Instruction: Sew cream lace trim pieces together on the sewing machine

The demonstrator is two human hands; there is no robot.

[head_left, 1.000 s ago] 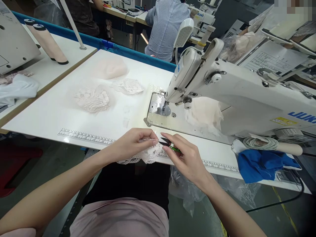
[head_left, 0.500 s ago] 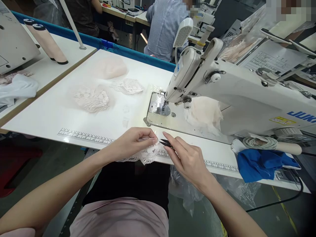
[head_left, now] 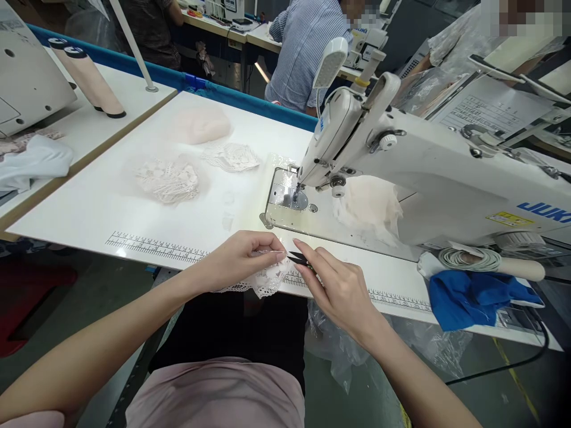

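Near the table's front edge, my left hand (head_left: 243,260) pinches a piece of white lace fabric (head_left: 267,280), whose scalloped border hangs over the edge. My right hand (head_left: 336,284) grips small black thread snips (head_left: 298,258). Their pointed blades are slightly apart and aim left, close to the lace at my left fingertips. Most of the snips' body is hidden by my right fingers. Just beyond both hands is the sewing machine's needle plate (head_left: 283,196), with no fabric under the needle.
The white sewing machine (head_left: 428,160) fills the right side. Lace pieces (head_left: 169,180) and sheer beige fabric (head_left: 207,125) lie on the table at left. A blue cloth (head_left: 473,297) and a coiled cord (head_left: 470,258) are at right. A person in a striped shirt (head_left: 307,53) sits beyond.
My hands, the lace and the snips stay almost in place. The view shifts very slightly, and the person in the striped shirt has leaned a little to the right.
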